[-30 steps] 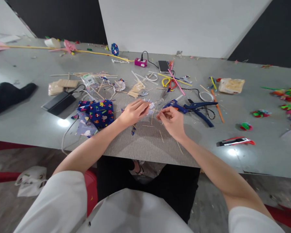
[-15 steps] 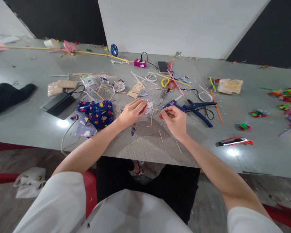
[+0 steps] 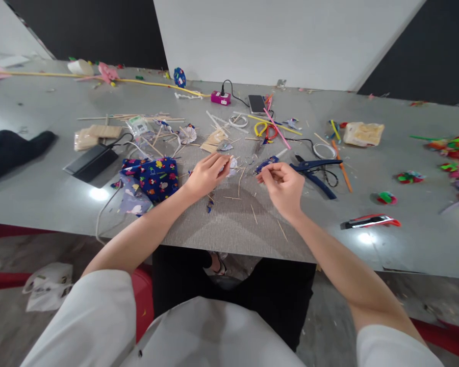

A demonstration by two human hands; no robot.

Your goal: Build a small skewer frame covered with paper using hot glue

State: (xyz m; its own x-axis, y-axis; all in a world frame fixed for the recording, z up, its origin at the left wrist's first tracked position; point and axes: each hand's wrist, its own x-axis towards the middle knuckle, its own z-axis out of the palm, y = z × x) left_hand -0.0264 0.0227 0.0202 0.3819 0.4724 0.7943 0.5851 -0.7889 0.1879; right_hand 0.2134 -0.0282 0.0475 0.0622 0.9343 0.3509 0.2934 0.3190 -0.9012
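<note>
My left hand (image 3: 208, 175) is closed, its bent fingertips at a small whitish patterned piece (image 3: 233, 166) with thin sticks poking out round it. What these fingers grip is too small to make out. To the right, my right hand (image 3: 284, 187) is pinched, thumb against fingers, over the table. Anything in that pinch is hidden or tiny. Just behind it lies a blue glue gun (image 3: 265, 164), partly covered by the hand. Several thin wooden sticks (image 3: 254, 214) lie on the tabletop between and below the hands.
Dark blue cutters (image 3: 316, 176) lie right of my right hand. Further right is a red-and-black utility knife (image 3: 371, 221). Printed blue cloth (image 3: 158, 178) and a black adapter box (image 3: 94, 162) sit left. Behind are red-and-yellow-handled pliers (image 3: 265, 131), a phone (image 3: 257, 104) and a purple power socket (image 3: 221, 98).
My right hand has shifted slightly right, away from the whitish piece, widening the gap between the hands. My left hand has drawn back a little to the left.
</note>
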